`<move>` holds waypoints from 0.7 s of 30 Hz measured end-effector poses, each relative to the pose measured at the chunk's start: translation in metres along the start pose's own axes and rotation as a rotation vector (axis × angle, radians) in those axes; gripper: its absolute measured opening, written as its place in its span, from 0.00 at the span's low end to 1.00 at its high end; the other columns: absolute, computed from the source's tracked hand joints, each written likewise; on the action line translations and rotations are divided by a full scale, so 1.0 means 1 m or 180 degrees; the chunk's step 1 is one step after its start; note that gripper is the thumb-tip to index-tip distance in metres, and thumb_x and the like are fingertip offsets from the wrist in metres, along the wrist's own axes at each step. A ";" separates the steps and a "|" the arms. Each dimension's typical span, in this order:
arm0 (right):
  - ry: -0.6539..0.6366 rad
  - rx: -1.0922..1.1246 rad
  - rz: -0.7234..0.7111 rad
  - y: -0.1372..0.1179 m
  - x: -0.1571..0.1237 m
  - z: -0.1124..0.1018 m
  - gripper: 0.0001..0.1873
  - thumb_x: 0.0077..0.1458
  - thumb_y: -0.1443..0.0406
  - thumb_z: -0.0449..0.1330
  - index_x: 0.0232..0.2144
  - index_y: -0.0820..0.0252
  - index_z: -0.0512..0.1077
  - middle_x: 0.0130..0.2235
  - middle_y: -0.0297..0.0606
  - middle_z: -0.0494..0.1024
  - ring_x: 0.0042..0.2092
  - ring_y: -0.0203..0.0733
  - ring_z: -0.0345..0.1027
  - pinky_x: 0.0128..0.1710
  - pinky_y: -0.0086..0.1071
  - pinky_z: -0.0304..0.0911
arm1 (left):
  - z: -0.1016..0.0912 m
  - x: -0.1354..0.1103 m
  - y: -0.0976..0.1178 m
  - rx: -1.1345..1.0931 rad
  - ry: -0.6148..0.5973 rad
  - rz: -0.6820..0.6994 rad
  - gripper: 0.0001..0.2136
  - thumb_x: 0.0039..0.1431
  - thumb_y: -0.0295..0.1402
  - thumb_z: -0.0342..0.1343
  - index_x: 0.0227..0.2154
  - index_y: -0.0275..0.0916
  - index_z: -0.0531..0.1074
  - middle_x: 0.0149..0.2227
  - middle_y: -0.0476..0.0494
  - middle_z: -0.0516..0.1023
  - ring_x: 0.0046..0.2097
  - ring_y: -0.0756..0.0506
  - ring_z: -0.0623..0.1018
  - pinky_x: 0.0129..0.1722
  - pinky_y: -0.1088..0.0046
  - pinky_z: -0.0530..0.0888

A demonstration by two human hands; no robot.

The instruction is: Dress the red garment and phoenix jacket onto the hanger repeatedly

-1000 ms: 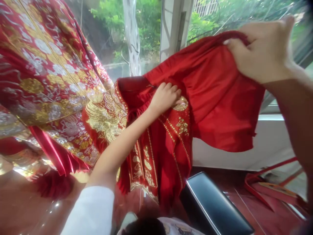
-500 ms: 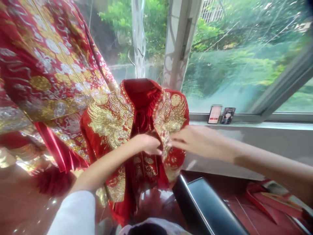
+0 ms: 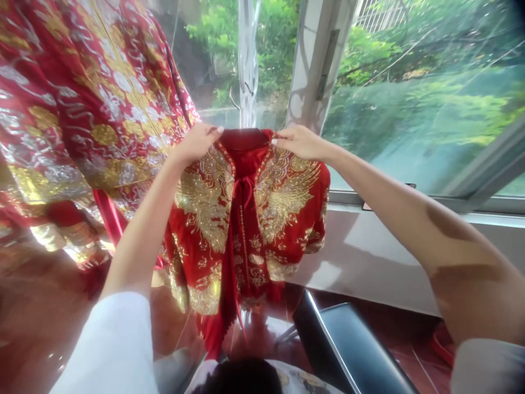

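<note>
The red jacket (image 3: pixel 197 262) hangs upright at the centre of the frame, its front open and its collar towards the top. The person's left hand (image 3: pixel 199 143) is at the collar's left side as seen in the frame, thumb and fingers pinching the cloth by the neckline. The right hand (image 3: pixel 303 142) is opposite, its thumb and fingertips grasping the collar's other edge. Both arms reach up from the lower corners, bare below white sleeves (image 3: pixel 106 345)

Gold embroidery (image 3: pixel 285 197) spreads across both front panels, and between them shows a red inner garment (image 3: pixel 246 251) with a tied cord (image 3: pixel 246 186) near its neck. A metal hook (image 3: pixel 233 98) rises just above and behind the collar, in front of the window (image 3: pixel 430 120), with greenery beyond the glass

A larger red garment (image 3: pixel 98 115), worked in gold and silver, fills the upper left of the frame beside the jacket. At the lower right of centre, a black box-like object (image 3: pixel 361 345) with a shiny top stands near the pale wall (image 3: pixel 377 251), over the reddish floor (image 3: pixel 172 323)
</note>
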State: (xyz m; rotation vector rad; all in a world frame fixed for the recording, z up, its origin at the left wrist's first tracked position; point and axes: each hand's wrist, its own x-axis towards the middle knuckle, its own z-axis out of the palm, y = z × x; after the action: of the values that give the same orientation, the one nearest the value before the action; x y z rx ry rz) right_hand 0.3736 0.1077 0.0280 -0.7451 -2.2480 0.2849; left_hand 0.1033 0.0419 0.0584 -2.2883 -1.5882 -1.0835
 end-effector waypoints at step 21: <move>0.0273 -0.0596 0.1055 0.003 -0.068 -0.010 0.24 0.52 0.45 0.58 0.34 0.60 0.75 0.29 0.40 0.76 0.31 0.44 0.69 0.34 0.40 0.66 | 0.021 -0.089 -0.052 0.0670 0.1093 -0.1161 0.23 0.57 0.50 0.52 0.44 0.34 0.73 0.36 0.37 0.77 0.41 0.37 0.75 0.46 0.58 0.70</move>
State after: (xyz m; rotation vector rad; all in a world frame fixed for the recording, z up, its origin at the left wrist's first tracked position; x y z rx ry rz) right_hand 0.4202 0.0699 -0.0062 -1.2099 -2.0837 0.1960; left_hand 0.0526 0.0078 -0.0269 -1.6148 -1.9029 -1.2348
